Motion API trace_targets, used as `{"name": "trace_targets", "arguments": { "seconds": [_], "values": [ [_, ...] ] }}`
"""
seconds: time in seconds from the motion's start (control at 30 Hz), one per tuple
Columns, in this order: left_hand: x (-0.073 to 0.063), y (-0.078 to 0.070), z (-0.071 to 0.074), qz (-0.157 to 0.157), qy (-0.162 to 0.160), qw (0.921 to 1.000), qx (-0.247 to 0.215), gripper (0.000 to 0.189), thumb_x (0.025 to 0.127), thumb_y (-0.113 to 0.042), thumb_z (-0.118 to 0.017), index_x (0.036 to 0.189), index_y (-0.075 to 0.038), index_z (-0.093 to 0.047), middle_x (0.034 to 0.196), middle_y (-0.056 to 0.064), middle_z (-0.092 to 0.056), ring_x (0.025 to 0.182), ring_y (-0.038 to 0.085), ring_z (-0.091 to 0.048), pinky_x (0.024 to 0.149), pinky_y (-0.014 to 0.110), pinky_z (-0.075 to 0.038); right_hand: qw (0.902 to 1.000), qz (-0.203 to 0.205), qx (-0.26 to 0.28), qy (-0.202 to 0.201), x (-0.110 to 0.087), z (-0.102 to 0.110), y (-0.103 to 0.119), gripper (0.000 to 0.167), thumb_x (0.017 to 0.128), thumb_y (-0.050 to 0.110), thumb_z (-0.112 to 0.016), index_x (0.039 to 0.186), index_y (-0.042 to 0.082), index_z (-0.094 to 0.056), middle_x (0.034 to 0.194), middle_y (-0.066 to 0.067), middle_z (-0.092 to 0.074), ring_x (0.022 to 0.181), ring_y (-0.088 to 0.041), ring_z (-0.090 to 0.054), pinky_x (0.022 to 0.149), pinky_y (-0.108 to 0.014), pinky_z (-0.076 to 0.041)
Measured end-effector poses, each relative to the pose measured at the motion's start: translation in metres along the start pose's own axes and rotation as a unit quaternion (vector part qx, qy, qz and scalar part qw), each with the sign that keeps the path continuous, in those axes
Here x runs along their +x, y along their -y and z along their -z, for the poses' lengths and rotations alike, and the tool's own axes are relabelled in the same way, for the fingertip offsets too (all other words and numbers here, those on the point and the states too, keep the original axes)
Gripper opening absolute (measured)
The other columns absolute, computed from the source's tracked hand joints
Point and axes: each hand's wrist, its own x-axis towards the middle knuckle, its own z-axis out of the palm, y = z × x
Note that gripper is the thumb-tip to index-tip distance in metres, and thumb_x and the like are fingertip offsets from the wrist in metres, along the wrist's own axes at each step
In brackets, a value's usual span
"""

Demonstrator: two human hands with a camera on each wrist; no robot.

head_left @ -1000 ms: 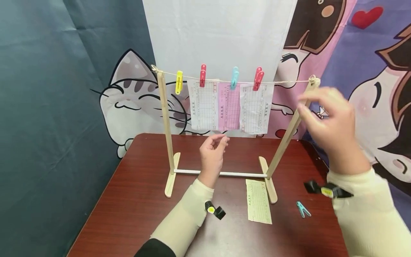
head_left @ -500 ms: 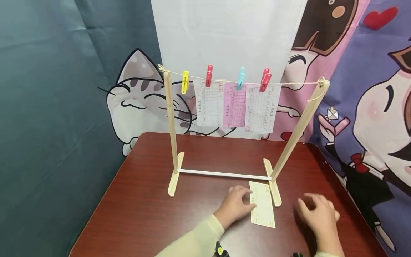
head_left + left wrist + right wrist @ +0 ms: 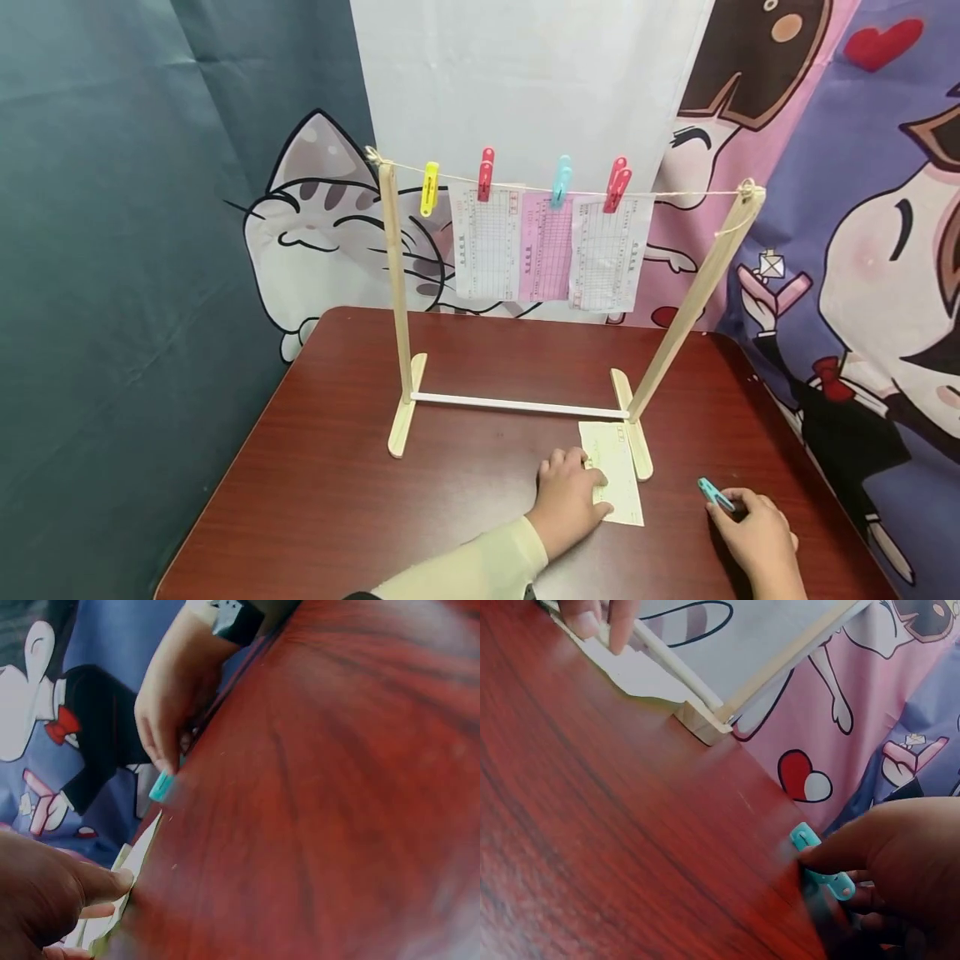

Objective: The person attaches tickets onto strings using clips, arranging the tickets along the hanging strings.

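Note:
My left hand (image 3: 567, 504) rests on the left edge of a pale yellow printed slip (image 3: 621, 483), which lies on the table. Its fingers spread over the paper, with the thumb near the lower end. In the left wrist view, a fingertip presses the rim of the slip (image 3: 139, 851). To the right, my right hand (image 3: 757, 537) pinches a light-blue clothespin (image 3: 715, 493) close over the table. The right wrist view shows the thumb across the clothespin (image 3: 804, 836), its other fingers behind and partly hidden.
A wooden frame with a white crossbar (image 3: 517, 406) stands behind the slip. From its string (image 3: 690, 194), clothespins hold two white slips (image 3: 486, 250) and a pink slip (image 3: 546, 250). A yellow clothespin (image 3: 429, 190) hangs alone at left. The right foot (image 3: 639, 450) borders the slip.
Both hands have come down from higher up to the table. The left hand now touches the yellow slip. The right hand has taken hold of the light-blue clothespin.

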Motion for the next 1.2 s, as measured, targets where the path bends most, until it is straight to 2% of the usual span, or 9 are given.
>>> {"name": "trace_targets", "arguments": {
  "seconds": [0.17, 0.37, 0.47, 0.57, 0.77, 0.87, 1.03, 1.13, 1.2],
  "values": [
    [0.003, 0.006, 0.004, -0.018, -0.006, 0.9998, -0.009, 0.015, 0.081, -0.042, -0.085, 0.093, -0.034, -0.080, 0.113, -0.007, -0.062, 0.096, 0.010, -0.048, 0.070, 0.027, -0.026, 0.9981, 0.010, 0.028, -0.053, -0.003, -0.006, 0.002, 0.030, 0.091, 0.028, -0.079, 0.110, 0.005, -0.074, 0.105, -0.018, -0.068, 0.095, -0.040, -0.064, 0.077, -0.056, -0.035],
    [0.007, 0.005, 0.004, -0.022, -0.006, 0.9995, -0.024, 0.014, 0.081, -0.033, -0.085, 0.074, -0.032, -0.073, 0.082, -0.017, -0.052, 0.078, 0.003, -0.039, 0.067, 0.025, -0.024, 0.9899, 0.055, 0.075, -0.106, -0.003, -0.013, 0.013, 0.025, 0.090, 0.024, -0.082, 0.109, 0.010, -0.076, 0.103, -0.013, -0.072, 0.078, 0.001, -0.057, 0.080, -0.046, -0.036],
    [0.007, 0.004, 0.003, -0.016, 0.002, 0.9989, -0.043, 0.018, 0.082, -0.026, -0.084, 0.072, -0.030, -0.069, 0.073, -0.018, -0.053, 0.073, 0.002, -0.037, 0.066, 0.025, -0.024, 0.9862, 0.055, 0.107, -0.114, -0.004, -0.017, 0.018, 0.025, 0.090, 0.025, -0.083, 0.111, 0.014, -0.076, 0.099, -0.010, -0.075, 0.078, 0.013, -0.052, 0.080, -0.027, -0.041],
    [0.006, 0.006, 0.002, -0.010, 0.006, 0.9974, -0.071, 0.018, 0.081, -0.015, -0.082, 0.091, -0.027, -0.071, 0.077, -0.017, -0.064, 0.072, 0.003, -0.043, 0.067, 0.026, -0.027, 0.9837, 0.064, 0.125, -0.113, -0.006, -0.020, 0.022, 0.026, 0.091, 0.023, -0.082, 0.115, 0.014, -0.076, 0.102, -0.010, -0.076, 0.083, 0.016, -0.051, 0.073, -0.013, -0.041],
    [0.012, 0.011, 0.004, 0.026, -0.008, 0.9808, -0.193, 0.082, 0.083, -0.005, -0.079, 0.156, -0.011, -0.039, 0.080, -0.012, -0.064, 0.067, 0.000, -0.054, 0.074, 0.022, -0.044, 0.9749, 0.081, 0.169, -0.121, -0.004, -0.023, 0.025, 0.032, 0.090, 0.014, -0.081, 0.120, 0.006, -0.073, 0.099, -0.007, -0.076, 0.083, 0.017, -0.053, 0.071, -0.008, -0.041],
    [0.015, 0.015, 0.005, 0.042, -0.026, 0.9605, -0.274, 0.060, 0.089, -0.004, -0.076, 0.145, -0.005, -0.054, 0.083, -0.011, -0.062, 0.069, -0.002, -0.053, 0.069, 0.018, -0.048, 0.9491, 0.052, 0.295, -0.099, -0.001, -0.022, 0.027, 0.035, 0.088, 0.004, -0.082, 0.119, -0.005, -0.067, 0.092, 0.005, -0.075, 0.079, 0.013, -0.062, 0.071, -0.006, -0.047],
    [0.019, 0.018, 0.010, 0.069, -0.043, 0.9258, -0.369, 0.006, 0.097, -0.011, -0.071, 0.098, -0.009, -0.076, 0.088, -0.008, -0.069, 0.074, -0.002, -0.053, 0.067, 0.018, -0.048, 0.8728, 0.019, 0.480, -0.087, -0.002, -0.019, 0.033, 0.035, 0.085, -0.013, -0.078, 0.117, -0.017, -0.065, 0.088, 0.008, -0.075, 0.081, 0.000, -0.069, 0.073, -0.011, -0.053],
    [0.023, 0.018, 0.022, 0.061, -0.049, 0.9074, -0.413, 0.011, 0.101, -0.014, -0.066, 0.094, -0.010, -0.074, 0.081, -0.008, -0.068, 0.067, -0.003, -0.051, 0.060, 0.017, -0.045, 0.8594, 0.028, 0.501, -0.097, -0.004, -0.013, 0.038, 0.032, 0.087, -0.014, -0.075, 0.117, -0.017, -0.067, 0.087, 0.006, -0.073, 0.078, -0.002, -0.067, 0.069, -0.012, -0.053],
    [0.027, 0.017, 0.036, 0.043, -0.052, 0.9072, -0.415, 0.013, 0.103, -0.016, -0.063, 0.098, -0.010, -0.074, 0.079, -0.009, -0.067, 0.065, -0.003, -0.050, 0.058, 0.017, -0.044, 0.8554, 0.042, 0.506, -0.104, -0.004, -0.004, 0.045, 0.031, 0.087, -0.016, -0.073, 0.118, -0.017, -0.067, 0.086, 0.005, -0.072, 0.077, -0.003, -0.066, 0.068, -0.013, -0.052]
  ]
}}
